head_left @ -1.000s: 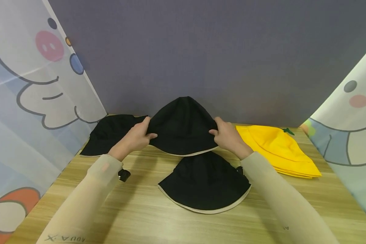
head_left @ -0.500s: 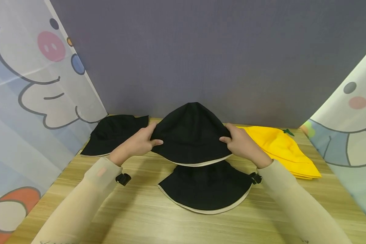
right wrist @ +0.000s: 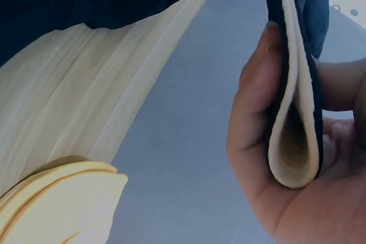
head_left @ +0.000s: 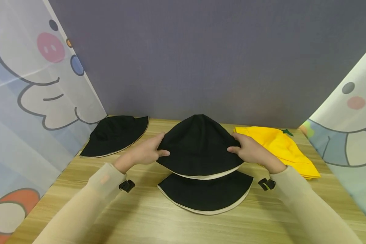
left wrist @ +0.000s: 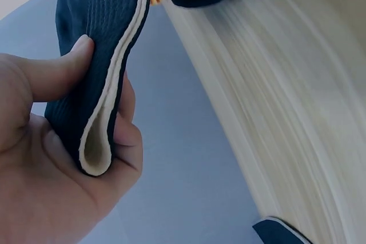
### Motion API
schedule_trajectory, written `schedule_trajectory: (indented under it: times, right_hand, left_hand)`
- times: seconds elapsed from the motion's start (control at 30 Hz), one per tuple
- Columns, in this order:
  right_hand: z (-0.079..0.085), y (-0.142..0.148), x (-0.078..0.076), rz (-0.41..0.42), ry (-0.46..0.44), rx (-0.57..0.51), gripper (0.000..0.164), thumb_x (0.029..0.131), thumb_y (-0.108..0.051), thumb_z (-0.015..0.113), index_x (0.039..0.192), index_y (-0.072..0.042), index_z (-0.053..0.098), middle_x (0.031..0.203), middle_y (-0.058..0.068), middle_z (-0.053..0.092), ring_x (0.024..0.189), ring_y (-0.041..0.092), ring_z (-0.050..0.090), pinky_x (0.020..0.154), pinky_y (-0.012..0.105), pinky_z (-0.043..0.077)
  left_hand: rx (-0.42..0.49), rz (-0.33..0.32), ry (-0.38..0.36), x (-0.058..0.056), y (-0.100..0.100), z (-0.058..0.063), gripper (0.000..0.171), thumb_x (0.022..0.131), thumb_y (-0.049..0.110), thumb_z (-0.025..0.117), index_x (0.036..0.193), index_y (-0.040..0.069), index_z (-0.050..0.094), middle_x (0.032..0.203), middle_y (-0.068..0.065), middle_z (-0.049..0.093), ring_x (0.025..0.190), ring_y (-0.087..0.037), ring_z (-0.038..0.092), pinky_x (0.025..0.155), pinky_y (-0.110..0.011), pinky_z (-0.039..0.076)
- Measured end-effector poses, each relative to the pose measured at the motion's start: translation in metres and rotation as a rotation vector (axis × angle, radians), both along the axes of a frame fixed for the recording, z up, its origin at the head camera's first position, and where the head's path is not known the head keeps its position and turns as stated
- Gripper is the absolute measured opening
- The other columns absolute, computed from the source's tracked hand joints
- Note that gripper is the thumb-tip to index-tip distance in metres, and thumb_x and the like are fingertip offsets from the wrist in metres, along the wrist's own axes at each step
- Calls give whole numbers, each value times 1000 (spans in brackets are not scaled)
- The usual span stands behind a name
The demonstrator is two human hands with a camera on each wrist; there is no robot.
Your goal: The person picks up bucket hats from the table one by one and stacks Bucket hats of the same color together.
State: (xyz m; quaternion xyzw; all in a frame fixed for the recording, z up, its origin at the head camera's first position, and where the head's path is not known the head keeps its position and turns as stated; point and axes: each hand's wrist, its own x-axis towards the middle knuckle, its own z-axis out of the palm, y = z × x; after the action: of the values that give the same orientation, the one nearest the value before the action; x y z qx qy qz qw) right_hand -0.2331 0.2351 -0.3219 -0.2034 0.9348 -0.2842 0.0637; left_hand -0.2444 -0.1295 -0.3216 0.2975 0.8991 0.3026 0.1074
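Observation:
A black bucket hat with a cream-edged brim, folded flat, is held up between both hands. My left hand grips its left end, thumb in front and fingers behind. On the opposite end my right hand grips in the same way. The wrist views show the folded brim as a narrow loop inside each hand, cream lining showing. Below and overlapped by the held hat, a second black hat lies on the table, its crown hidden and its cream-edged brim facing me.
Another black hat lies folded at the back left of the wooden table. Folded yellow hats with a green leaf tip lie at the right. A grey panel rises behind; printed curtains flank both sides.
Both hands have brought the held black hat down and to the right, toward the hat on the table, covering more of it. The other hats have stayed put.

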Motion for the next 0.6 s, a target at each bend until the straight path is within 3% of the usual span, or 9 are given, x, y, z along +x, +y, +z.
schedule_trajectory:
  times: [0.17,0.37,0.53,0.6]
  right_hand:
    - [-4,10,5,24,-57,14,47,90,-23,58,127,2,43,115,15,55,102,28,52,87,46,42]
    - [-9,16,13,47,-134,14,41,90,-24,57,122,0,47,108,9,58,98,22,54,85,44,43]
    - [-12,18,20,23,-163,55,57,89,-26,59,129,8,37,123,25,47,113,36,43,93,50,36]
    - [-13,19,22,36,-170,55,60,89,-27,59,130,9,36,125,26,46,115,37,41,94,51,35]
  left_hand:
    - [5,-42,-70,8,5,-2,52,89,23,60,131,7,34,124,-7,46,116,-19,41,95,-40,35]
    - [-32,-82,-95,14,11,-7,56,89,25,59,134,5,31,126,-6,46,117,-17,40,95,-38,35]
    - [-49,-103,-137,17,14,-10,56,89,26,59,134,6,31,128,-3,44,118,-15,38,96,-35,34]
    - [-41,-114,-161,19,14,-12,59,89,25,59,136,6,29,132,-3,42,120,-14,36,97,-35,33]
